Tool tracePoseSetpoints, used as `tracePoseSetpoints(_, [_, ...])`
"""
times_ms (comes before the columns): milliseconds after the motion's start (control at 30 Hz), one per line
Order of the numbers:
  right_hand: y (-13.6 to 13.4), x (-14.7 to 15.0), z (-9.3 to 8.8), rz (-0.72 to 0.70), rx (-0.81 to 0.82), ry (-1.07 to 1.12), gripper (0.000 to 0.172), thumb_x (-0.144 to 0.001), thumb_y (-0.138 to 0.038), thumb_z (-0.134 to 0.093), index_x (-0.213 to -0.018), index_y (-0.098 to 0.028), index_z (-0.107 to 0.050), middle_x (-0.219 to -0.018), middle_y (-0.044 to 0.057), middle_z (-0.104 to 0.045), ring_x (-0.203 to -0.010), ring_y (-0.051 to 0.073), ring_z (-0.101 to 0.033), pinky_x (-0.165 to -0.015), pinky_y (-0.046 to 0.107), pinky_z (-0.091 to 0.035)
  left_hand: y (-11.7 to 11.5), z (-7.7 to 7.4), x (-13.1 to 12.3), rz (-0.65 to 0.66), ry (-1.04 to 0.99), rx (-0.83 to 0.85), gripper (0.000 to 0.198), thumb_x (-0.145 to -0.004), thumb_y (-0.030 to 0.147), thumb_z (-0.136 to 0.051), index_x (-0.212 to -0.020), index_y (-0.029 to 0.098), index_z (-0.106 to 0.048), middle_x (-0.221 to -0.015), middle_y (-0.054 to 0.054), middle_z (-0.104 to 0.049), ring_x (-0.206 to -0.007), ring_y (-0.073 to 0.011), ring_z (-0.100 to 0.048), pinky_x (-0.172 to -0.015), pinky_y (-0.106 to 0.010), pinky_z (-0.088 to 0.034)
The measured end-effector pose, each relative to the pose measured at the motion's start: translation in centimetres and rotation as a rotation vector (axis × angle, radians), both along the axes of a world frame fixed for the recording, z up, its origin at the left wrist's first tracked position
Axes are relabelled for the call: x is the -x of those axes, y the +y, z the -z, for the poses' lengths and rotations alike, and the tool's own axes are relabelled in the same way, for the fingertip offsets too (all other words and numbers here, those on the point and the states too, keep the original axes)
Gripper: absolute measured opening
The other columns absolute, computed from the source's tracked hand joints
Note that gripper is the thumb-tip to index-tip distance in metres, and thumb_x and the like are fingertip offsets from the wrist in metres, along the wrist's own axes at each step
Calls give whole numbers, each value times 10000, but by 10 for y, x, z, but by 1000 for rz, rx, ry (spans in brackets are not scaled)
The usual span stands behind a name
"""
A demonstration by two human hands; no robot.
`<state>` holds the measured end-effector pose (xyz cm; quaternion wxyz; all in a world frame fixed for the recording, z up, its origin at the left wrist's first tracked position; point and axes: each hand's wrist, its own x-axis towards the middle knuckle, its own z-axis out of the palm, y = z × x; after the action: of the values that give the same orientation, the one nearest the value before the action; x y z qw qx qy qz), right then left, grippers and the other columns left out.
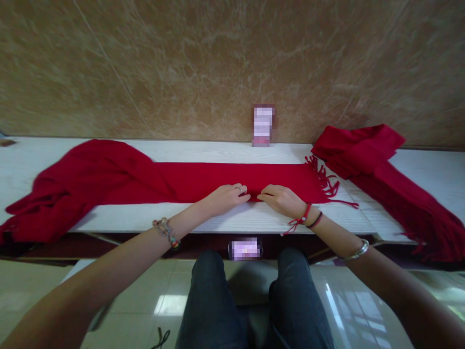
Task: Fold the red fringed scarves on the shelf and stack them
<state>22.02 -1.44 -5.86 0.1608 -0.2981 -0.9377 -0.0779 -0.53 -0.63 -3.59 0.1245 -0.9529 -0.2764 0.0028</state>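
Observation:
A long red scarf (218, 175) lies stretched flat across a white table, its fringed end to the right and its left part bunched in loose folds. My left hand (229, 198) is at the scarf's near edge, fingers closed in a pinch on the cloth. Just to the right, my right hand (282, 198) pinches the same edge, fingertips pressed together. A short stretch of red cloth shows between the two hands. Another red scarf (366, 155), folded over and fringed, lies at the right and hangs over the table's front edge.
The white table (203, 151) is narrow and backs onto a brown marbled wall (181, 63). A blurred-out label or card (262, 125) stands against the wall. A second blurred-out object (245, 249) is below the table's front edge, above my knees (209, 271).

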Motion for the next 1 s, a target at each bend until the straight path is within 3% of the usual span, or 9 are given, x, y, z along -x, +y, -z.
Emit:
tracePoseSetpoints(67, [-5,-7,2,3,47,46,295,-913,-174,-400,-1030,-143,-668,-1002,119,-660,-914,186,-596,-817,340,-495,-2,0,9,-40,-9,68,355,-930,142,-392,-1241,224,-543,-1263,-107,-541,-1157,-211,-505,-932,-366,-416])
tracePoseSetpoints(133, [-9,-13,3,-5,104,96,312,-916,-206,-397,-1078,-145,-657,-1086,124,-646,-1005,192,-590,-892,352,-489,-4,0,20,-103,-15,174,394,-949,224,-367,-1328,276,-461,-1434,-78,-388,-1328,-260,-325,-1040,-463,-307])
tracePoseSetpoints(267, [-3,-9,-6,30,204,168,350,-928,-267,-371,-1141,-166,-629,-1225,112,-597,-1181,193,-510,-1006,374,-426,-4,-6,31,-169,1,426,447,-957,422,-302,-1402,373,-310,-1527,-4,-174,-1406,-272,-93,-1090,-538,-161])
tracePoseSetpoints(400, [10,23,-15,336,249,116,441,-937,-297,-314,-1320,-154,-477,-1390,130,-452,-1305,247,-376,-1045,520,-331,7,-9,25,-302,-98,394,438,-974,319,-204,-1367,330,-397,-1516,7,-216,-1405,-223,-131,-1104,-520,-150])
tracePoseSetpoints(500, [10,40,-8,469,280,-32,483,-926,-339,-334,-1370,-166,-411,-1448,134,-358,-1333,308,-316,-1019,624,-279,14,0,23,-495,-129,299,477,-956,376,-245,-1419,286,-319,-1526,-40,-178,-1397,-317,-113,-1055,-618,-168])
tracePoseSetpoints(633, [-1,27,5,537,227,-86,498,-921,-314,-321,-1392,-164,-377,-1480,109,-296,-1350,325,-272,-1016,641,-269,16,13,34,-600,-113,298,600,-907,552,-287,-1454,318,-210,-1534,-46,-136,-1382,-394,-91,-1026,-661,-156])
tracePoseSetpoints(767, [1,16,-2,654,249,-105,509,-912,-295,-333,-1373,-86,-392,-1469,158,-307,-1350,339,-266,-1026,625,-275,15,16,40,-621,-127,294,670,-879,618,-278,-1462,303,-185,-1537,-51,-121,-1383,-397,-77,-1040,-647,-136])
tracePoseSetpoints(833, [10,29,-9,658,228,-60,515,-917,-295,-316,-1376,-69,-381,-1473,169,-293,-1360,335,-241,-1038,609,-267,15,16,40,-623,-131,292,683,-877,621,-273,-1465,285,-186,-1537,-53,-119,-1381,-399,-81,-1042,-648,-129])
tracePoseSetpoints(1000, [38,80,-15,460,263,-44,536,-937,-334,-272,-1423,-110,-298,-1508,118,-226,-1378,300,-202,-1053,595,-238,14,18,39,-649,-151,271,724,-867,637,-271,-1467,240,-194,-1535,-62,-121,-1381,-402,-83,-1039,-658,-123])
